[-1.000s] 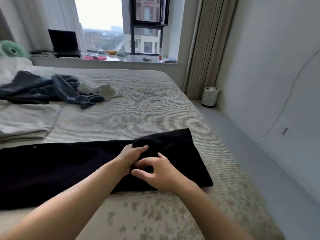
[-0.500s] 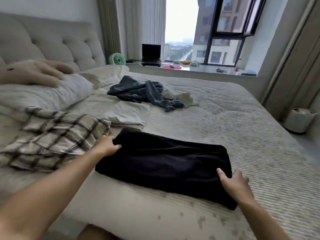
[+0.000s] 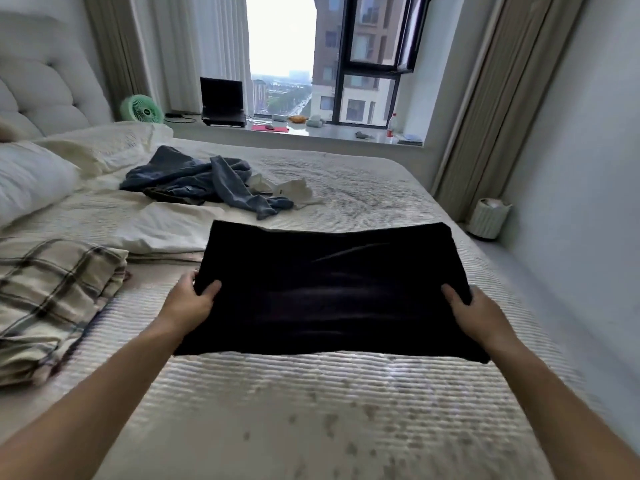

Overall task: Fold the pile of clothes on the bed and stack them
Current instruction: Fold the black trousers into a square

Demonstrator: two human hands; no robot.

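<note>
Home bedroom, bed (image 3: 346,410), padded headboard (image 3: 45,91), pillows (image 3: 31,178), curtained window (image 3: 284,46)

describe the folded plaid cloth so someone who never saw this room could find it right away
Start at the bed and go to its left edge, below the white pillows. The plaid cloth lies folded there, left of the black garment, and it alone has dark checked lines on cream.

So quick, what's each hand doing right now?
Left hand: grips the black garment at its left edge.
Right hand: grips its right edge.
</note>
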